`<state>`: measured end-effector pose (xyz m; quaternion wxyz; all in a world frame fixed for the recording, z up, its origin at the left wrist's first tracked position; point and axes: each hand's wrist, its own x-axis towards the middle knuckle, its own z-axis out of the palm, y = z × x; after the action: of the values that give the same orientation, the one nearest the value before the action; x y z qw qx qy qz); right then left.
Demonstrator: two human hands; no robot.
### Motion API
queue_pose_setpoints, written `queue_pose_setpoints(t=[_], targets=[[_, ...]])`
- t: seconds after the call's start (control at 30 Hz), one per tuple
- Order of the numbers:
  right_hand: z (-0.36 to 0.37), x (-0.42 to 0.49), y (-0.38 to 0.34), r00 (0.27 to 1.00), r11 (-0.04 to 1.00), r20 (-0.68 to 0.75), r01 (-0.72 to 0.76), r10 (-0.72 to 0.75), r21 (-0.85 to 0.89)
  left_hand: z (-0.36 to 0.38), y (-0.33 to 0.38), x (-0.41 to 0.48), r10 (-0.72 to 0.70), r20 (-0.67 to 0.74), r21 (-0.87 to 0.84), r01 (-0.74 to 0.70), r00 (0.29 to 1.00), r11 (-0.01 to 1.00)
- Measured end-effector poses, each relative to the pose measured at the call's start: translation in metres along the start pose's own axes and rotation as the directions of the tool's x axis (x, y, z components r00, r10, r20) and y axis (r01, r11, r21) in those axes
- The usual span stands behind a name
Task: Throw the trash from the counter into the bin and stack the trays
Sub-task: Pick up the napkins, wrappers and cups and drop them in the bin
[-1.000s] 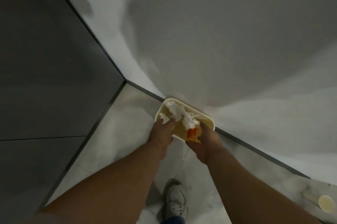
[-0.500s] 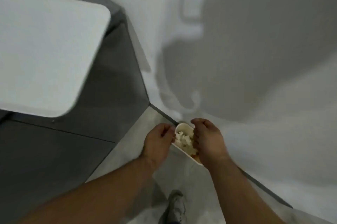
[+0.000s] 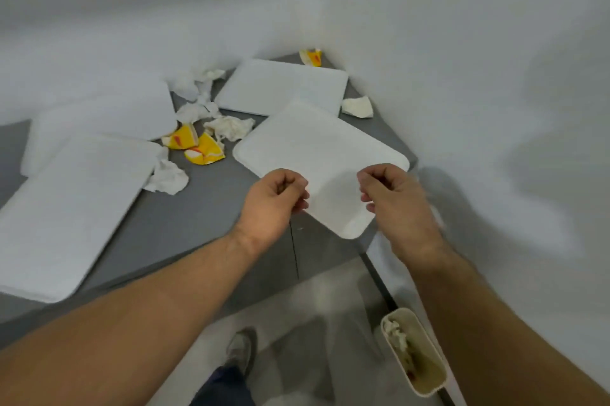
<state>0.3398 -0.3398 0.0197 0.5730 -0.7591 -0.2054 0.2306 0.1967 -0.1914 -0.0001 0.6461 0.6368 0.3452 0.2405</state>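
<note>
My left hand (image 3: 274,204) and my right hand (image 3: 392,197) hover over the near corner of a white tray (image 3: 317,148) that overhangs the grey counter's (image 3: 185,224) edge. Both hands are loosely curled with nothing in them. Three more white trays lie at the back (image 3: 280,85), far left (image 3: 99,115) and near left (image 3: 66,207). Crumpled napkins (image 3: 231,128) (image 3: 168,178) (image 3: 194,85) (image 3: 358,107) and yellow wrappers (image 3: 204,151) (image 3: 180,138) (image 3: 310,57) lie between the trays. The cream bin (image 3: 429,393) stands on the floor at lower right and holds trash.
White walls close the counter in at the back and on the right. The bin sits against the right wall beneath my right forearm. My shoe (image 3: 241,353) is on the pale floor in front of the counter.
My hands were down at the bin, with napkins and an orange wrapper in it. Both have since risen to the counter, empty, over the nearest tray. My view has swung up to the counter.
</note>
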Motion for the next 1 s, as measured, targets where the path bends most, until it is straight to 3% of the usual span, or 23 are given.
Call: queue_pose_setpoints(t=[0.13, 0.23, 0.33, 0.43, 0.5, 0.6, 0.77, 0.9, 1.0], targets=[[0.068, 0.015, -0.041, 0.993, 0.995, 0.106, 0.069, -0.062, -0.07, -0.09, 0.002, 0.014, 0.074, -0.201, 0.044, -0.066, 0.977, 0.997], [0.122, 0.028, -0.059, 0.982, 0.988, 0.175, 0.092, -0.07, -0.121, -0.154, -0.011, 0.03, 0.187, -0.322, 0.204, -0.125, 0.928, 0.971], [0.179, 0.044, -0.068, 0.969, 0.974, 0.23, 0.13, -0.085, -0.187, -0.216, -0.029, 0.051, 0.251, -0.281, 0.46, -0.099, 0.926, 0.882], [0.229, 0.062, -0.072, 0.966, 0.949, 0.244, 0.152, -0.083, -0.278, -0.267, -0.04, 0.077, 0.193, -0.07, 0.735, -0.08, 0.979, 0.673], [0.258, 0.073, -0.074, 0.966, 0.932, 0.249, 0.149, -0.066, -0.33, -0.292, -0.042, 0.095, 0.141, 0.092, 0.833, -0.154, 0.986, 0.531], [0.294, 0.092, -0.073, 0.965, 0.908, 0.26, 0.144, -0.041, -0.392, -0.31, -0.047, 0.117, 0.035, 0.261, 0.899, -0.256, 0.965, 0.356], [0.332, 0.126, -0.064, 0.96, 0.8, 0.278, 0.19, -0.03, -0.569, -0.313, -0.054, 0.14, -0.129, 0.423, 0.891, -0.438, 0.897, -0.122], [0.351, 0.159, -0.057, 0.945, 0.586, 0.326, 0.253, 0.02, -0.77, -0.317, -0.062, 0.142, -0.034, 0.495, 0.861, -0.496, 0.868, -0.113], [0.364, 0.183, -0.054, 0.926, 0.361, 0.366, 0.31, 0.097, -0.88, -0.32, -0.069, 0.137, 0.07, 0.515, 0.853, -0.519, 0.854, 0.058]])
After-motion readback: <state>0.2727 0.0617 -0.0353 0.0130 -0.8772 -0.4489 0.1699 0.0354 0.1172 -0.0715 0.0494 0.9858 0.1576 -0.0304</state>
